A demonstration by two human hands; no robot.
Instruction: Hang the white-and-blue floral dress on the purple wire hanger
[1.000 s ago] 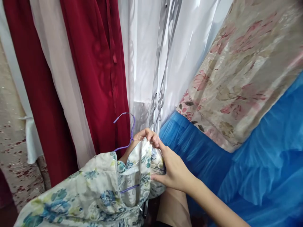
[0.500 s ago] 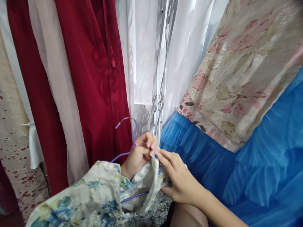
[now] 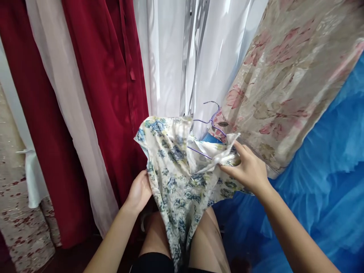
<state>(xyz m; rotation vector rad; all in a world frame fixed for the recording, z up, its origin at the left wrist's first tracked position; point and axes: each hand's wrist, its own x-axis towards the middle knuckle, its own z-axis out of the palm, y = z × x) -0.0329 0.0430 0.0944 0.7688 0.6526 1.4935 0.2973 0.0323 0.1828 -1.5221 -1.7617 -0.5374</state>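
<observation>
A cream garment with a blue flower print [image 3: 176, 167] hangs on a purple wire hanger [image 3: 209, 121] in front of me. My right hand [image 3: 248, 170] pinches the garment's right shoulder near the hanger. My left hand [image 3: 140, 191] holds the garment's left edge lower down, its fingers curled behind the cloth. The garment's lower part drapes down over my knees.
Dark red dresses [image 3: 113, 83] and a pale pink one [image 3: 68, 106] hang at the left. White sheer fabric [image 3: 167, 57] hangs behind. A beige pink-flowered garment [image 3: 290, 83] and blue tulle [image 3: 327, 182] fill the right side.
The garment and hanger have risen from my lap and moved right. My hands have parted: the left dropped to the left edge, the right now holds the right shoulder.
</observation>
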